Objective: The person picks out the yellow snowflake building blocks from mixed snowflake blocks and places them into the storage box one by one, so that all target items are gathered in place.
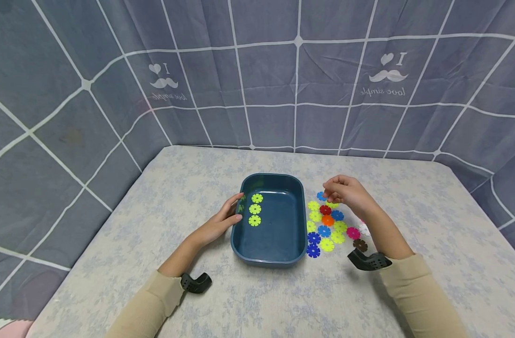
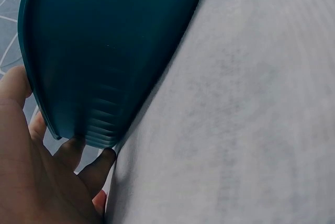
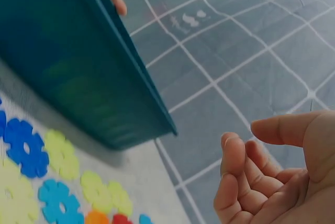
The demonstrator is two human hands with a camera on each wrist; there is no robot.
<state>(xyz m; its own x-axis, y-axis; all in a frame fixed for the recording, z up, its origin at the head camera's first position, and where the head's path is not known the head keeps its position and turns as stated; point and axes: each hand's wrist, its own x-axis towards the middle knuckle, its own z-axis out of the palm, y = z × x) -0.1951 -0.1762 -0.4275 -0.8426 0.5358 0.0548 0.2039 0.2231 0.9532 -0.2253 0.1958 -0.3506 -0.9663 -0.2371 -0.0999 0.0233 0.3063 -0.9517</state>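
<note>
A dark teal plastic tub (image 1: 268,244) sits on the table with three yellow-green notched discs (image 1: 255,209) in a column on its left side. My left hand (image 1: 221,218) touches the tub's left rim and outer wall, fingertips and thumb along the outside; the left wrist view shows its fingers (image 2: 97,174) against the end wall. Above the far end of a loose group of flower-shaped plastic discs, my right hand (image 1: 346,191) hovers with fingers loosely bent. In the right wrist view a gap shows between thumb and fingers (image 3: 233,156), with nothing in it.
Right of the tub lie several discs, among them dark blue (image 1: 313,251), orange (image 1: 327,220), red (image 1: 325,210), pink (image 1: 353,233) and brown (image 1: 360,245). A patterned cloth covers the table (image 1: 177,188). Grey-blue curtains (image 1: 266,75) with white lines hang behind it.
</note>
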